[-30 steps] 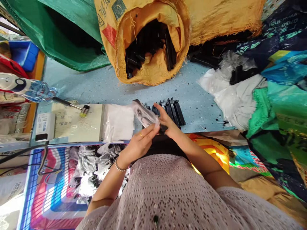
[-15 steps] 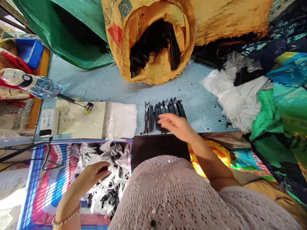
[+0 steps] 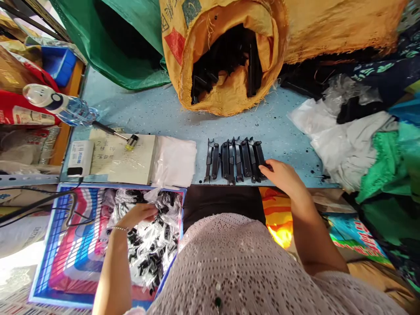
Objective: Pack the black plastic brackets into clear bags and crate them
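My left hand rests over the blue basket, fingers stretched out on a heap of black parts in clear plastic bags. Nothing shows in its grasp. At the right end of a row of slim black plastic parts, my right hand has its thumb and fingertips closed on the last black plastic part. Several parts lie side by side near the table's front edge, with a small gap between the left pair and the others.
A yellow woven sack with black parts inside opens toward me. Beside it is a green bag. Clear bags, a notepad, a screwdriver-like tool and a bottle lie left. White cloth is heaped right.
My right hand has moved from above the row to its right end, uncovering the parts. My left hand has gone forward, farther over the bagged parts. The camera view has shifted slightly.
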Tool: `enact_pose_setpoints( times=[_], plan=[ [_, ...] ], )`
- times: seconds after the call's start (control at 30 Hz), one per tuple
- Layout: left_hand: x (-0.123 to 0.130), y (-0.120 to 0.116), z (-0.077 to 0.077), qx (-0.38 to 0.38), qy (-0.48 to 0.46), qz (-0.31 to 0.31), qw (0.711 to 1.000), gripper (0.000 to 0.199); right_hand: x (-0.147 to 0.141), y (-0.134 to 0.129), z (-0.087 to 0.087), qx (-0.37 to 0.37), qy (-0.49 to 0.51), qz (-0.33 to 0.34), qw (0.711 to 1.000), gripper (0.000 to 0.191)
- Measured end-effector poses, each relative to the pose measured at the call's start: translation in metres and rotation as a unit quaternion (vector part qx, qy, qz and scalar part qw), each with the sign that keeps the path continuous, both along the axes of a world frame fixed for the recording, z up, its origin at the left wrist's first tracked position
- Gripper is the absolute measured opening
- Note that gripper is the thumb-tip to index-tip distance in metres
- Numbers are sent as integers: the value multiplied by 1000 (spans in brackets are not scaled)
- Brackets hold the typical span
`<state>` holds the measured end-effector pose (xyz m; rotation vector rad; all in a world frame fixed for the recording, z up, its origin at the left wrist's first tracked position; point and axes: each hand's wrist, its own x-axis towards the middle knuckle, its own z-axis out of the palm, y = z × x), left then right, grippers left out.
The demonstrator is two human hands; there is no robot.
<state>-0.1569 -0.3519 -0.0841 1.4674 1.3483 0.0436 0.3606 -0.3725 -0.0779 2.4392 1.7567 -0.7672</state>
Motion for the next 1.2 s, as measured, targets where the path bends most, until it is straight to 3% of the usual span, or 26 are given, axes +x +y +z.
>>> enact_pose_setpoints(
  times=[0.07,0.13,0.2,0.3,0.37,0.43,0.53,0.6,0.63,0.73,0.83,0.9,0.97,1.1,1.2],
  plan=[
    [42,20,5,-5,-43,-27,999,37,-7,-1,0,5,-42,8,999,31],
    [95,41,8,120,-60,-2,991,33,-10,-1,-3,14,-69,19,997,32],
    [145,63,4,305,5,48,951,23,-5,-4,-6,29,-66,12,997,30],
    [179,90,-14,389,67,88,914,10,8,-8,-8,82,29,-48,995,26],
    [173,102,-23,349,35,128,928,12,10,-9,-4,135,183,-113,967,29],
    [156,108,-27,262,-43,189,945,15,-2,-3,4,155,373,-166,900,35],
    [140,108,-21,162,-175,288,927,24,-46,20,17,83,602,-176,775,36],
    [139,104,-14,162,-234,321,903,34,-89,43,19,18,690,-155,706,31],
    [141,102,-11,172,-250,323,896,38,-111,55,18,-2,711,-143,689,28],
    [140,93,-2,227,-249,268,903,32,-169,89,5,-63,755,-125,640,23],
    [127,87,4,333,-112,138,926,4,-191,105,-7,-85,776,-179,600,15],
    [117,85,6,389,-4,55,920,28,-184,102,-8,-76,782,-202,584,15],
    [111,86,7,414,35,24,909,44,-168,87,-3,-107,796,-171,571,19],
    [108,90,9,401,-12,41,915,57,-148,52,1,-269,790,-95,543,26],
    [110,83,15,407,-44,7,912,63,-157,44,-7,-335,774,-151,515,23]
  ],
)
